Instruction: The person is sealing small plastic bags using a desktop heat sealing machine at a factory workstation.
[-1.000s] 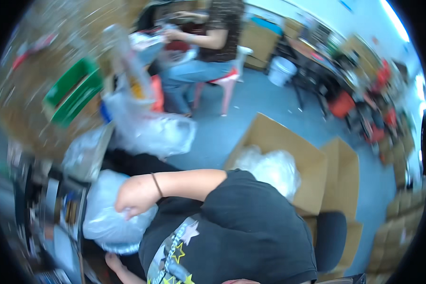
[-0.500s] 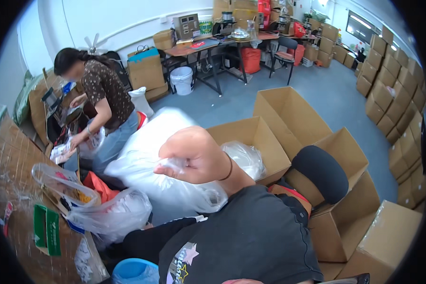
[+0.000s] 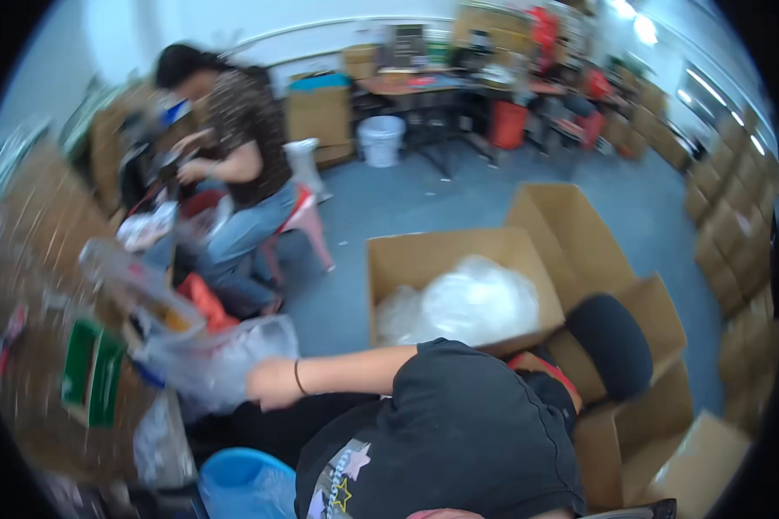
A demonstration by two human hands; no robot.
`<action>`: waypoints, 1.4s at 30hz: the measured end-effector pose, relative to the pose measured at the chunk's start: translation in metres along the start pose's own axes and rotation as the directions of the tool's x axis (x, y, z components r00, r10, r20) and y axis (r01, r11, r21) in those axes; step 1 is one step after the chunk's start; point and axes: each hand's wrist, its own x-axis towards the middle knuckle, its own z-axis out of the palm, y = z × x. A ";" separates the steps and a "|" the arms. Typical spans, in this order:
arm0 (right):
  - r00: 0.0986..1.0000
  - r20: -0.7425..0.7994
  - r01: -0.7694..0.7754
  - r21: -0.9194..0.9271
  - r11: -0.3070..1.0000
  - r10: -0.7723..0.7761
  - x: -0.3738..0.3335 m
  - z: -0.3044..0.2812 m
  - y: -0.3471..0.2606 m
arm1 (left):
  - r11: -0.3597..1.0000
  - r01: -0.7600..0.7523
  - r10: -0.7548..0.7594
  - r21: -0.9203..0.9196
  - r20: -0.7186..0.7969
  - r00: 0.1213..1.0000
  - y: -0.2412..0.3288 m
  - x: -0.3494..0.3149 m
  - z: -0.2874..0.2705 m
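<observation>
My right hand (image 3: 273, 383), blurred by motion, is at the edge of a clear plastic bag (image 3: 225, 355) with pale contents. Its fingers are too smeared to show whether they grip the bag. A dark band circles the wrist, and the arm reaches left across my black-clad lap. My left hand is out of view. Bulging translucent plastic bags (image 3: 480, 298) lie inside an open cardboard box (image 3: 398, 251) beyond my shoulder. An orange bag (image 3: 206, 303) sits just behind the clear one.
Below my hand stands a blue bin (image 3: 242, 463) with a liner. A green box (image 3: 93, 372) rests on wrapped cardboard at left. A co-worker (image 3: 247, 164) sits on a pink stool (image 3: 312, 229). More open cartons (image 3: 563, 242) and a chair back (image 3: 610, 346) stand at right.
The large white bag has left my right hand, and a bulkier pile of bags shows in the box. My hand has moved down and left to the clear bag. The view has shifted.
</observation>
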 end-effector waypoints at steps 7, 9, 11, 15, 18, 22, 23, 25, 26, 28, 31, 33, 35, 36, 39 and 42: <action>0.496 0.745 -0.646 0.660 0.383 -0.446 0.084 0.200 -0.174 | 0.809 0.581 -0.556 -0.090 0.201 0.806 0.075 -0.059 -0.012; 0.595 0.691 -0.684 0.703 0.193 -0.410 0.085 0.243 -0.193 | 0.782 0.540 -0.473 -0.311 0.267 0.840 0.099 -0.071 0.010; 0.657 0.711 -0.638 0.701 0.318 -0.250 0.099 0.254 -0.196 | 0.898 0.428 -0.395 -0.103 0.241 0.887 0.107 -0.088 0.007; 0.736 0.644 -0.663 0.625 -0.412 -0.207 0.128 0.231 -0.153 | 0.878 0.472 -0.440 0.083 0.528 0.726 0.095 -0.122 -0.028; 0.681 0.679 -0.673 0.728 0.131 -0.274 0.138 0.194 -0.140 | 0.760 0.643 -0.530 -0.095 0.482 0.698 0.102 -0.121 -0.027; 0.531 0.759 -0.606 0.650 0.458 -0.376 0.089 0.220 -0.169 | 0.917 0.296 -0.149 -0.268 0.458 0.876 0.117 -0.071 -0.010; 0.593 0.658 -0.482 0.752 0.450 -0.464 0.079 0.239 -0.169 | 0.916 0.300 -0.151 -0.266 0.462 0.874 0.122 -0.065 -0.002; 0.688 0.645 -0.589 0.764 0.264 -0.332 0.085 0.258 -0.156 | 0.767 0.498 -0.132 -0.404 0.661 0.739 0.128 -0.057 0.006; 0.746 0.643 -0.643 0.763 0.062 -0.175 0.090 0.260 -0.146 | 0.766 0.501 -0.135 -0.402 0.662 0.737 0.120 -0.060 0.007; 0.788 0.574 -0.600 0.635 -0.486 -0.222 0.110 0.247 -0.101 | 0.838 0.513 -0.309 -0.188 0.610 0.729 0.093 -0.065 0.009; 0.814 0.543 -0.578 0.716 -0.392 -0.208 0.134 0.186 -0.051 | 0.846 0.534 -0.400 0.014 0.678 0.617 0.063 -0.067 -0.015; 0.836 0.461 -0.521 0.838 -0.164 -0.298 0.135 0.155 -0.035 | 0.887 0.441 -0.402 0.137 0.700 0.591 0.064 -0.049 -0.023; 0.806 0.300 -0.044 0.890 0.453 -0.511 0.150 0.164 0.009 | 0.959 0.240 -0.281 0.148 0.571 0.772 0.053 -0.027 -0.011; 0.750 0.298 0.226 0.724 0.652 -0.591 0.159 0.164 0.013 | 0.978 0.031 -0.117 0.204 0.425 0.898 0.046 -0.015 -0.006; 0.874 0.253 0.415 0.057 0.908 -0.415 0.183 0.187 -0.016 | 0.882 0.089 -0.323 0.463 0.456 0.829 0.010 0.048 0.021; 0.866 0.283 0.460 -0.125 0.879 -0.413 0.216 0.228 -0.026 | 0.769 0.180 -0.496 0.614 0.395 0.773 -0.034 0.085 0.033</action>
